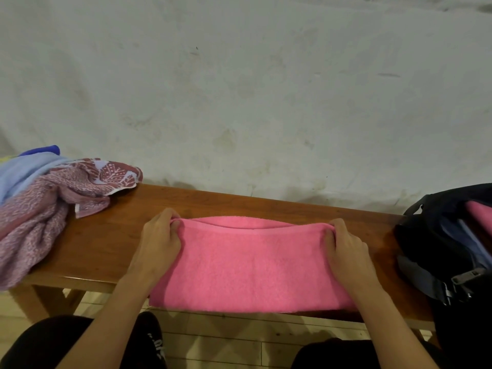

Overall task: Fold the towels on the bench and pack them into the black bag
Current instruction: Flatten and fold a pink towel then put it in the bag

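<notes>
The left hand (159, 239) pinches the far left corner of the pink towel (253, 265), fingers curled over the doubled edge, and the right hand (346, 242) pinches the far right corner the same way. The pink towel lies flat across the middle of the worktop (106, 235), already doubled into a long band: 2 layers show along its far edge, where the upper one meets the lower. Its near edge hangs just over the front of the worktop. I judge this fold to be partway through, with at least 1 more fold needed before the towel is small enough to pack.

To the left of the pink towel, well apart from it, a heap of unfolded towels waits: a patterned maroon towel (53, 206) sprawls over the worktop's left end, with a light blue towel (24, 171) behind it and a scrap of deep blue cloth (45, 149) at the very back. So at least 2 towels are still to be folded.

To the right of the pink towel, near it but not touching, the black bag (436, 235) stands open. Inside it a folded pink cloth (479, 213) and a blue-grey cloth (463, 235) show, which suggests packing has begun. How many pieces lie deeper inside cannot be told.
</notes>
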Tool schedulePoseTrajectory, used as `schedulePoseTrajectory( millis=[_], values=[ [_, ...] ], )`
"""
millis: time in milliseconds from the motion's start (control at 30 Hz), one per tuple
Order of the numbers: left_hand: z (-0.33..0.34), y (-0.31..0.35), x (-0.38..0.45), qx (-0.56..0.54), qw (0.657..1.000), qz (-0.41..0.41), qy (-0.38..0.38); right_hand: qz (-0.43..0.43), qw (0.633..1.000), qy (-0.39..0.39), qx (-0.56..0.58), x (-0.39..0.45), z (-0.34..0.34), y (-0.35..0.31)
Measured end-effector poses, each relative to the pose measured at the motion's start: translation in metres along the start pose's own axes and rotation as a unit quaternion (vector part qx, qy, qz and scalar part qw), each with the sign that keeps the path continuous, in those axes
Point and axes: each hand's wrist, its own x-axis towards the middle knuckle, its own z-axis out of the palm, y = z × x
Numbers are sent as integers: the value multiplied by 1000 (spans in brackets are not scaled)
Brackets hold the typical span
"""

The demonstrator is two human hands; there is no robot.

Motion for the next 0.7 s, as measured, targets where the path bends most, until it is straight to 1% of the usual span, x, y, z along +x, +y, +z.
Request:
schedulePoseTrajectory(
  millis=[200, 333, 500, 600, 700],
  values=[
    [1, 3, -1, 32, 998, -22, 39, 22, 997, 14, -72, 3, 6, -1],
    [5, 2, -1, 86, 995, -31, 31, 36, 997, 24, -70, 4, 11, -1],
    [4, -9, 3, 113, 994, -5, 12, 39, 999, 11, -15, 7, 13, 4],
    [2, -9, 4, 101, 995, -2, 1, 38, 998, 2, 47, 9, 13, 8],
    [-1, -10, 5, 73, 997, 8, 2, 19, 995, 14, 94, 8, 10, 9]
  ],
)
